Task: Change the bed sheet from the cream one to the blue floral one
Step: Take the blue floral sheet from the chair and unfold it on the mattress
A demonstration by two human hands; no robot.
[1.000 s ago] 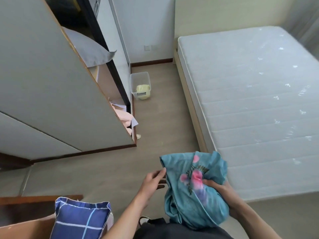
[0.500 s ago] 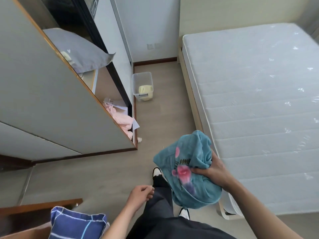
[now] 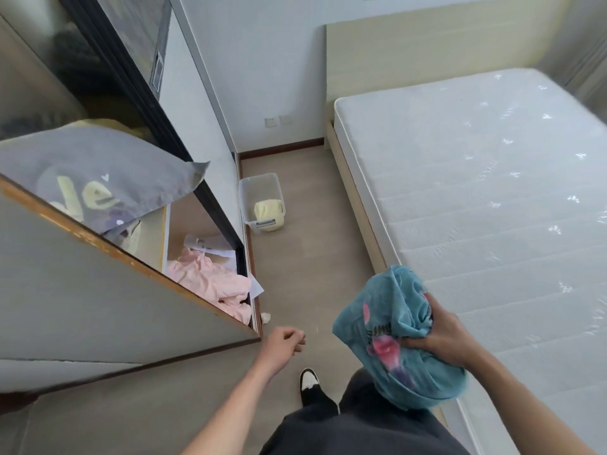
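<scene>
The blue floral sheet [image 3: 392, 343] is bunched into a rounded bundle, teal with pink flowers showing on its front, and it is held in the air above the floor [image 3: 305, 267], just beside the near edge of the bed. The right hand [image 3: 441, 336] grips it from the right side, fingers curled into the folds and thumb pressed over the top of the cloth. The left hand [image 3: 284, 343] hangs apart from the bundle, to its left, loosely curled and holding nothing. The mattress [image 3: 486, 198] lies bare, white and quilted under a shiny clear film, on a pale wooden bed frame [image 3: 356, 205] with a matching headboard [image 3: 427, 50] against the wall. On the floor near the wall stands 1 clear plastic bin [image 3: 259, 198] with the cream sheet [image 3: 268, 211] stuffed inside and partly spilling over its near rim. To the left a wardrobe [image 3: 98, 307] stands open: a grey pillow [image 3: 98, 172] with pale yellow lettering sits on an upper shelf, and pink cloth [image 3: 210, 284] lies crumpled lower down beside some white papers. Below, dark trousers and 1 black-and-white shoe [image 3: 309, 382] show on the floor.
</scene>
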